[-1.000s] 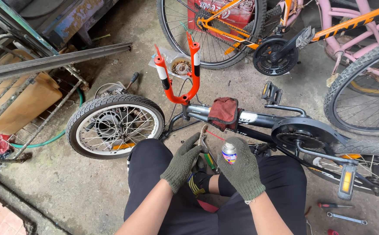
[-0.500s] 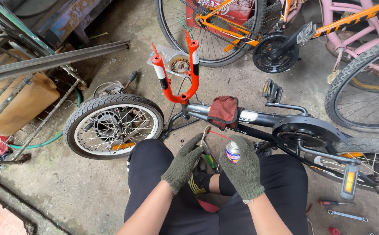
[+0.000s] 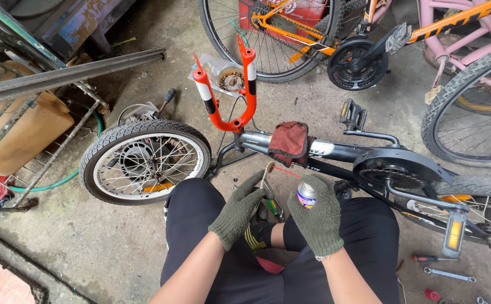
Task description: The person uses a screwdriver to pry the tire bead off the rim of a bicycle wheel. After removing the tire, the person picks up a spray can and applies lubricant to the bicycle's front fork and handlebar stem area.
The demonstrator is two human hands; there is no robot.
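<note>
A light, rigid spray can [image 3: 306, 195] is clenched by the right hand [image 3: 318, 217]; a small part [image 3: 268, 171] is pinched by the left hand [image 3: 239, 209], beyond the can's straw.

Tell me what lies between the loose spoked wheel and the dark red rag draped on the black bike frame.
In the head view, the orange fork stands between the spoked wheel and the dark red rag, joined to the black frame.

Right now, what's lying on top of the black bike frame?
A dark red rag is draped over the black bike frame, near the orange fork. The tube beneath it is covered, so its surface there can't be seen.
</note>
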